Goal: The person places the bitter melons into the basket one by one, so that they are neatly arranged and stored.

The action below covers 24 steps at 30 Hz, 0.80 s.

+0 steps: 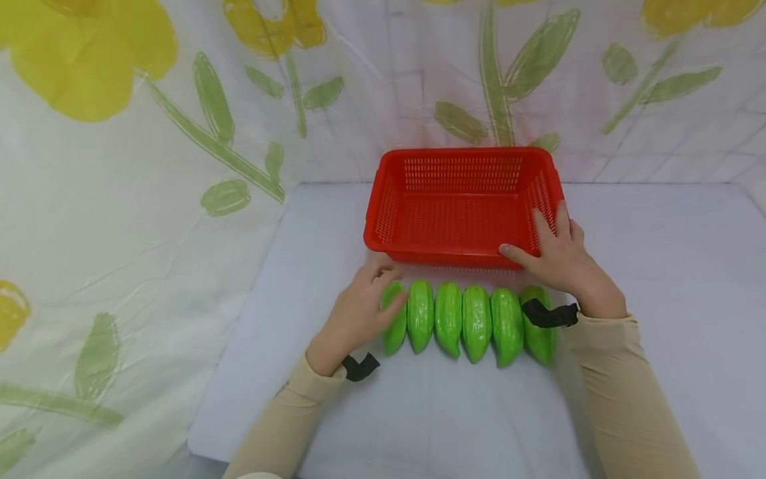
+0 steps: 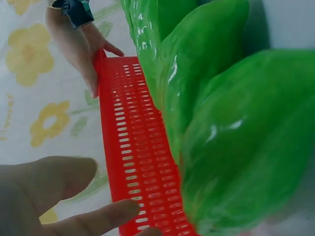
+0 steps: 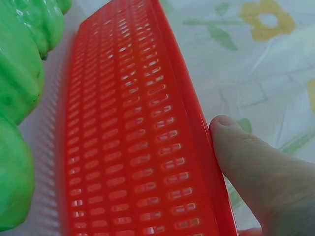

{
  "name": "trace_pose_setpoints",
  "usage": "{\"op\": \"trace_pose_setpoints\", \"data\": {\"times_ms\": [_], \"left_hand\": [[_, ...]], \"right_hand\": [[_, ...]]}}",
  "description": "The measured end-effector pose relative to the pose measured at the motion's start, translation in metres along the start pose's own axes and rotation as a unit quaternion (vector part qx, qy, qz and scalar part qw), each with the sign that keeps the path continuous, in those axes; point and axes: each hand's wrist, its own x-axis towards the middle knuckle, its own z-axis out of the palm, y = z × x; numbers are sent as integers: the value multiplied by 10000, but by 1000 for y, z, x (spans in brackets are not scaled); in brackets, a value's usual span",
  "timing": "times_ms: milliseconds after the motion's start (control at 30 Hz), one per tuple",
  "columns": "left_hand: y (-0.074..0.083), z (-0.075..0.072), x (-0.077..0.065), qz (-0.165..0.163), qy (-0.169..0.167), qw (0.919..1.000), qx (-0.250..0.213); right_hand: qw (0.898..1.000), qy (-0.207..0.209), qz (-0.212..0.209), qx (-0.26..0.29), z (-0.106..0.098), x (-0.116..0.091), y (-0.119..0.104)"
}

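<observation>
A red plastic basket with slotted walls stands on the table, nothing inside it. My right hand is at its front right corner, fingers spread over the right rim. In the right wrist view the right thumb touches the rim. Several glossy green, ridged, pod-shaped fruits lie side by side in a row before the basket. My left hand hovers beside the leftmost fruit, fingers loosely bent and holding nothing; it partly covers that fruit. The rightmost fruit lies under the right wrist.
The white table extends to both sides of the basket. A cloth with painted yellow flowers hangs behind the table and along its left side. Black straps sit at both wrists.
</observation>
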Motion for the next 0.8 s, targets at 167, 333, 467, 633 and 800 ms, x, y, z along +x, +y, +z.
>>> {"op": "trace_pose_setpoints", "data": {"times_ms": [167, 333, 467, 633, 800], "left_hand": [[-4, 9, -2, -536, -807, 9953, 23], [-5, 13, -4, -640, -1226, 9904, 66], [-7, 15, -5, -580, -1367, 9889, 103], [-10, 18, -6, -564, -1437, 9880, 73], [-13, 21, -9, -590, -1380, 9887, -34]], "right_hand": [[10000, 32, 0, 17, -1, 0, 1], [10000, -9, 22, 32, -2, -1, 0], [10000, -25, 59, 41, -3, -2, 0], [9999, -18, 94, 66, -3, -1, 0], [9999, -84, 124, 76, -2, 0, -2]]}}
